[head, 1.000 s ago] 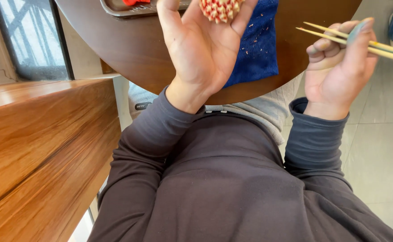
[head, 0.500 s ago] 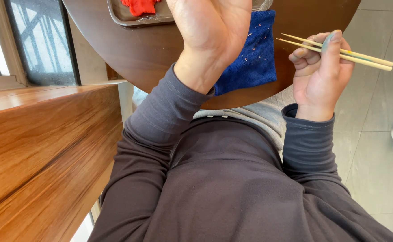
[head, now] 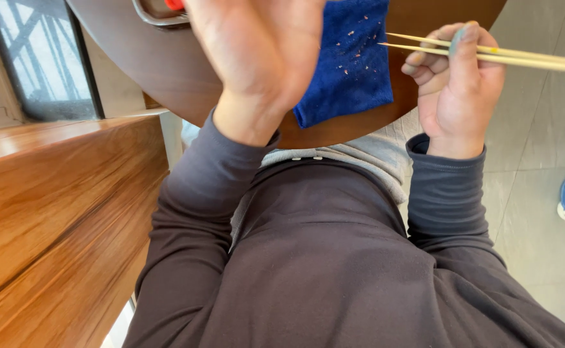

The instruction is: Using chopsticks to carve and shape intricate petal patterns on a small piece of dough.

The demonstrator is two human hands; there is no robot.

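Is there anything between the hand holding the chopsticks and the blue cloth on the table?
Nothing visible. The right hand grips the pale wooden chopsticks, whose tips point at the speckled blue cloth on the round brown wooden table, with only bare tabletop between. The left hand is raised beside the cloth, not in that gap.

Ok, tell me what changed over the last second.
The left hand rose toward the camera, and the red-and-cream patterned ball it held has gone out of view. The tray slid mostly out of the frame's top. The right hand still grips the wooden sticks; the blue cloth stays on the round table.
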